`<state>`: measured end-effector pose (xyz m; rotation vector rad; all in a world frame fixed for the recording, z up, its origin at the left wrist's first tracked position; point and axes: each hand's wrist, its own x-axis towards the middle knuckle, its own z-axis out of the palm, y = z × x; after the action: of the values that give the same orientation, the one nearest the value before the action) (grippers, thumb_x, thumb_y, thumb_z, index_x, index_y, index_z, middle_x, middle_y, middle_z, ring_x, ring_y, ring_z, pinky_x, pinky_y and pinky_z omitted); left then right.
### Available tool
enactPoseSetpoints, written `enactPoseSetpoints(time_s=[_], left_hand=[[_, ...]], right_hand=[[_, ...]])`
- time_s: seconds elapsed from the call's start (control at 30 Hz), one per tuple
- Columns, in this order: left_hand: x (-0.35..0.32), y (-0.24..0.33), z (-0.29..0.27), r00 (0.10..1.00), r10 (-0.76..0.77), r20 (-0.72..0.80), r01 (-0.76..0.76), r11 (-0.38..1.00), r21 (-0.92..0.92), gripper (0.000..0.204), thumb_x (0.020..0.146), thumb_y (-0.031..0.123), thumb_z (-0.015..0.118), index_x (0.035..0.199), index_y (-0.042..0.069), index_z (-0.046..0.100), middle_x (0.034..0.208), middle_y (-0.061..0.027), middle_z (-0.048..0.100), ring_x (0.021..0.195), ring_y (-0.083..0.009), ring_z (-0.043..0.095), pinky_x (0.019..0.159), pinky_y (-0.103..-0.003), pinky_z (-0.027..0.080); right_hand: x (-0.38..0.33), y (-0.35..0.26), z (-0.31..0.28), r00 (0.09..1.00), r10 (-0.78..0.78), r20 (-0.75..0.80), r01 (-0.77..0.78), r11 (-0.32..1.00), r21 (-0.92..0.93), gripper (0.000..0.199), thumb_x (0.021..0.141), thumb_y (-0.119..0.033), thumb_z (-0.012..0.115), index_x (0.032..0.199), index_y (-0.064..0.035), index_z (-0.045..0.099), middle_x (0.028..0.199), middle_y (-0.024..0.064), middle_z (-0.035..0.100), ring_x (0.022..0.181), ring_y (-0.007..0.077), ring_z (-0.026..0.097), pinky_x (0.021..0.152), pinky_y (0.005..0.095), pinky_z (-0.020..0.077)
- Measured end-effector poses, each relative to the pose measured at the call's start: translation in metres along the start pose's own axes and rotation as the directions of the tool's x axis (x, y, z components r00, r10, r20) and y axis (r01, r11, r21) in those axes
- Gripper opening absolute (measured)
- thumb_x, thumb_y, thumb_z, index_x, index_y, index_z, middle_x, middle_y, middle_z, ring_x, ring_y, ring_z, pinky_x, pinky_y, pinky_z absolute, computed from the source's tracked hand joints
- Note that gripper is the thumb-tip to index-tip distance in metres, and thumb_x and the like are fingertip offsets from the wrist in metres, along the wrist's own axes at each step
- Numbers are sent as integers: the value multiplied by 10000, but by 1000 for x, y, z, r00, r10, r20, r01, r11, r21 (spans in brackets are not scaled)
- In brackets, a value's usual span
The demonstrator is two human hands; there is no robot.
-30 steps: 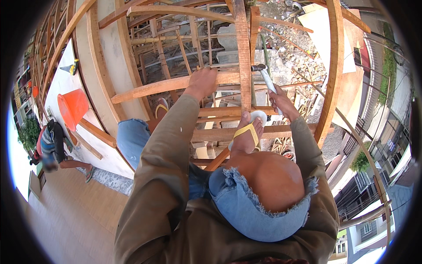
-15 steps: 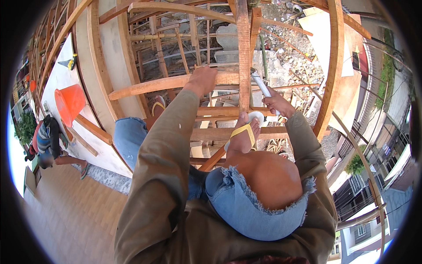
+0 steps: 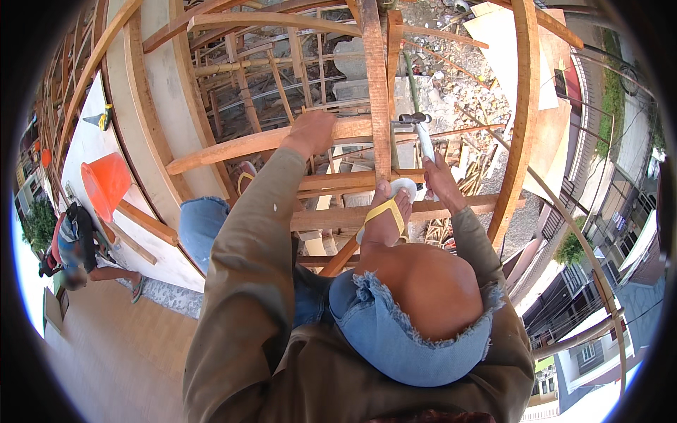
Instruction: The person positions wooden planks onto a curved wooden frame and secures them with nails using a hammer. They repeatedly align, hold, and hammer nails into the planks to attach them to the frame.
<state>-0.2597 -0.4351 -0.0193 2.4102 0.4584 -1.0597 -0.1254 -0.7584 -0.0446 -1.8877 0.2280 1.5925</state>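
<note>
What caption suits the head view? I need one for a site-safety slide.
High on timber scaffolding, the left hand grips a horizontal wooden beam while the right hand holds a hammer beside the upright post.

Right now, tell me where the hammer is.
In the head view, the hammer is right of centre in the right hand, its metal head against the upright wooden post, just right of the left hand gripping the horizontal beam.

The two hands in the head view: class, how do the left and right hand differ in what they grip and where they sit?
The left hand presses on the slanting wooden beam; the right hand holds a hammer by its pale handle. The left hand sits left of the upright post; the right hand sits right of it and lower. Both reach forward from olive sleeves.
</note>
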Motion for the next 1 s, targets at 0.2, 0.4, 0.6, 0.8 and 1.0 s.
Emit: enactPoseSetpoints(time_s=[0.2, 0.4, 0.6, 0.8, 1.0], left_hand=[[-6, -2, 4, 1000, -14, 1, 14, 999, -30, 335, 803, 90, 691, 1131, 25, 698, 1065, -211, 724, 1062, -389, 685, 934, -482, 551], [2, 3, 6, 1000, 12, 24, -13, 1000, 3, 357, 797, 119, 712, 1138, 16, 687, 1065, -218, 722, 1072, -410, 674, 948, -498, 538], [-9, -10, 10, 999, 49, -8, -48, 999, 14, 400, 808, 139, 717, 1185, 12, 679, 1055, -231, 717, 1060, -421, 668, 946, -508, 536], [6, 3, 2, 994, 12, 113, -18, 998, 52, 456, 825, 174, 738, 1248, 23, 663, 1093, -215, 711, 1106, -391, 654, 968, -498, 527], [-10, -9, 10, 1000, 24, 12, -24, 997, 71, 445, 819, 172, 748, 1224, 7, 669, 1054, -223, 721, 1062, -387, 681, 942, -489, 547]], right_hand=[[-81, -16, 4, 991, -122, -58, 134, 818, 560, 202, 1064, -238, 509, 1188, -95, 438, 749, 21, 493, 516, 98, 475, 375, 270, 416], [-105, -33, 23, 998, -38, 44, 13, 884, 467, 302, 1058, -240, 535, 1324, -120, 460, 743, 10, 485, 478, 79, 431, 357, 257, 354], [-132, -55, -70, 763, -183, -620, 573, 636, 517, 463, 1118, -397, 348, 1367, -26, 468, 775, 2, 473, 576, 74, 463, 436, 258, 413], [-108, -37, 29, 927, -14, -376, 249, 770, 587, 252, 1088, -281, 471, 1199, -55, 475, 729, 18, 473, 491, 103, 443, 397, 299, 393], [-110, -54, 16, 935, -162, -316, 322, 764, 559, 214, 1085, -296, 489, 1120, -85, 488, 761, 14, 495, 502, 85, 480, 408, 258, 459]])
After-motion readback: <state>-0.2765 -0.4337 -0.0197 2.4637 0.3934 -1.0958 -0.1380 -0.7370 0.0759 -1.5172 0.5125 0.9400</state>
